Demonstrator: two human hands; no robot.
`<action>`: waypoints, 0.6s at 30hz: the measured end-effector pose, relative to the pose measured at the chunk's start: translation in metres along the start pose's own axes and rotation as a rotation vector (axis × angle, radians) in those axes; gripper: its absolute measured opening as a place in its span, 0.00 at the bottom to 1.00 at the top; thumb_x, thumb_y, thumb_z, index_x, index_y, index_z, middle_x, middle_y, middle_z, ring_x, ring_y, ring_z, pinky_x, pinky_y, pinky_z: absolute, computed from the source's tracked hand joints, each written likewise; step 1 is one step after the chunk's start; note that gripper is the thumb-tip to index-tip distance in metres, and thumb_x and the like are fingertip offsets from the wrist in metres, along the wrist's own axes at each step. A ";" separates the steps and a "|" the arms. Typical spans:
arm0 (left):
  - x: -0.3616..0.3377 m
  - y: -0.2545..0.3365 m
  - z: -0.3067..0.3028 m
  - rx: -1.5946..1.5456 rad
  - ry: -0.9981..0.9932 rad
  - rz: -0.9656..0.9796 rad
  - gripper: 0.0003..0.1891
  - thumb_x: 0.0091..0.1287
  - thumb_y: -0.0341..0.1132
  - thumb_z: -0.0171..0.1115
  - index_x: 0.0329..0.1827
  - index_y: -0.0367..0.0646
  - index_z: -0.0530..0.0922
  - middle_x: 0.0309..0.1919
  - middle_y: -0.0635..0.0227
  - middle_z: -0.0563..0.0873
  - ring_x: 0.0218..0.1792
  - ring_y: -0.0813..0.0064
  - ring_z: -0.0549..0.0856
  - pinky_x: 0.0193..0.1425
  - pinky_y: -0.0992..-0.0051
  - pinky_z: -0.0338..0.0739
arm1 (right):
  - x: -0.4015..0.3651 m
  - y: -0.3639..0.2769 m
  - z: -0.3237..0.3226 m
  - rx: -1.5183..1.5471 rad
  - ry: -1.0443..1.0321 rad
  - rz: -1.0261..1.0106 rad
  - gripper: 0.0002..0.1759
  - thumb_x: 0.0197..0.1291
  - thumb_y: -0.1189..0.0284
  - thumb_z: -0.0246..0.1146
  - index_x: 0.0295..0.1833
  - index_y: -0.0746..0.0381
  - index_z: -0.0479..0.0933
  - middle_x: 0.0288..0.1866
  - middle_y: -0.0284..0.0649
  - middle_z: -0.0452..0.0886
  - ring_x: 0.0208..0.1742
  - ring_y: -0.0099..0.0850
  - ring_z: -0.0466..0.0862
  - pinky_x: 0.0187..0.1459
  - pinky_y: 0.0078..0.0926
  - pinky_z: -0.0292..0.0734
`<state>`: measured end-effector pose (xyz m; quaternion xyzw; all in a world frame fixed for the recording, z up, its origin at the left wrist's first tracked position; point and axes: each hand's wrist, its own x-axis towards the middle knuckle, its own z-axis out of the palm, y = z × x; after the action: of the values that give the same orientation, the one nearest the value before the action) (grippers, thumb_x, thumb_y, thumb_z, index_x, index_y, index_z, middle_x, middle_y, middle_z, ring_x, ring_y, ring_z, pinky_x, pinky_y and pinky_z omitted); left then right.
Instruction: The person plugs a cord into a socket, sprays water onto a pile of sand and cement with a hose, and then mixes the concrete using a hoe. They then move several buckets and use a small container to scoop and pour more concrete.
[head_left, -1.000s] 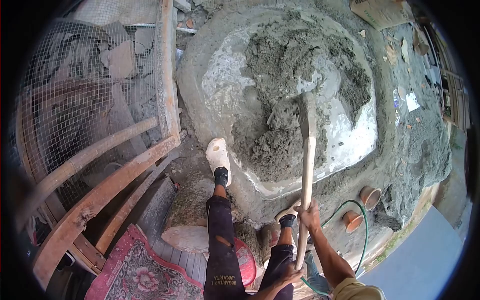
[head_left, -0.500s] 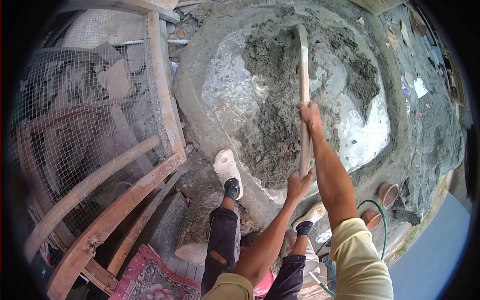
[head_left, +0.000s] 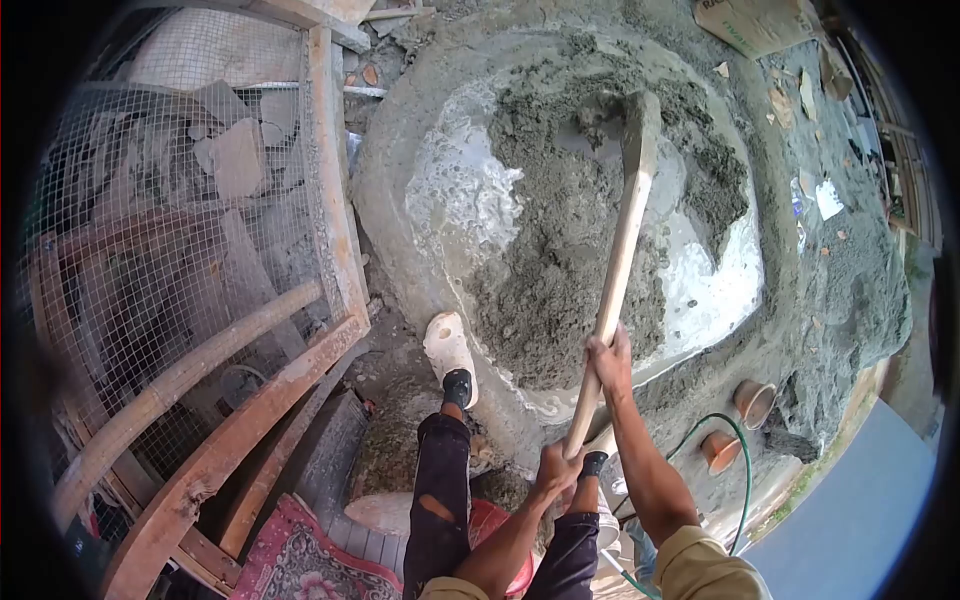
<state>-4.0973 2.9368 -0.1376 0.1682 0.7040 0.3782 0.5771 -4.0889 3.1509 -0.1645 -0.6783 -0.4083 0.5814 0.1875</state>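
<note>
Both of my hands are wrapped round a long wooden handle (head_left: 622,250). My left hand (head_left: 558,470) grips its lower end, close to my legs. Farther up the handle, my right hand (head_left: 611,362) is closed round the wood. The tool's head (head_left: 643,125) rests at the far part of a grey mound of wet mortar (head_left: 550,250); its blade is mostly hidden. Whitish water (head_left: 715,280) lies on the mound's right side, and more pale slurry (head_left: 460,170) on its left.
A wire mesh screen in a wooden frame (head_left: 335,180) leans at the left. My shoe (head_left: 450,350) stands at the mortar's near edge. Two clay pots (head_left: 754,403) and a green hose (head_left: 748,470) lie at the right. A paper bag (head_left: 755,22) is at the top right.
Both hands and the handle have moved back toward my body, and the handle now slants more. The tool's head has shifted right and slightly nearer.
</note>
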 end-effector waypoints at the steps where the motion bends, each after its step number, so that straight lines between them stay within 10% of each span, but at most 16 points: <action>1: 0.057 0.021 -0.008 0.048 -0.017 0.004 0.11 0.60 0.34 0.64 0.27 0.33 0.78 0.17 0.62 0.79 0.22 0.76 0.80 0.27 0.67 0.73 | 0.040 -0.040 0.017 0.005 -0.028 -0.072 0.24 0.52 0.80 0.58 0.58 0.64 0.64 0.25 0.35 0.72 0.20 0.24 0.74 0.21 0.21 0.72; 2: 0.117 0.036 -0.017 0.094 -0.070 -0.009 0.12 0.57 0.36 0.65 0.34 0.33 0.80 0.23 0.49 0.82 0.27 0.57 0.86 0.30 0.64 0.76 | 0.091 -0.057 0.031 -0.090 0.018 -0.301 0.30 0.52 0.80 0.58 0.63 0.64 0.61 0.25 0.36 0.73 0.21 0.25 0.75 0.22 0.23 0.74; 8: 0.347 0.220 -0.055 -0.003 -0.093 -0.048 0.14 0.54 0.37 0.65 0.30 0.30 0.78 0.18 0.58 0.81 0.17 0.67 0.81 0.24 0.64 0.74 | 0.278 -0.166 0.108 -0.399 0.184 -0.505 0.37 0.54 0.72 0.60 0.67 0.69 0.52 0.35 0.54 0.80 0.33 0.46 0.84 0.34 0.39 0.80; 11: 0.339 0.190 -0.029 -0.277 -0.107 -0.150 0.09 0.55 0.31 0.63 0.27 0.33 0.74 0.14 0.70 0.73 0.10 0.76 0.70 0.12 0.70 0.63 | 0.285 -0.171 0.101 -0.926 0.031 -0.346 0.37 0.50 0.70 0.61 0.60 0.76 0.53 0.43 0.63 0.78 0.46 0.54 0.82 0.46 0.42 0.79; 18: 0.239 0.137 0.000 -0.398 -0.074 -0.267 0.09 0.57 0.32 0.65 0.28 0.36 0.74 0.12 0.73 0.71 0.07 0.80 0.69 0.09 0.75 0.60 | 0.269 -0.136 0.089 -0.973 -0.011 -0.258 0.35 0.46 0.72 0.61 0.58 0.77 0.57 0.42 0.62 0.79 0.46 0.54 0.82 0.49 0.39 0.79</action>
<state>-4.1909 3.1879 -0.2025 -0.0298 0.6102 0.4233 0.6690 -4.2209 3.4199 -0.2592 -0.6281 -0.7136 0.2992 -0.0821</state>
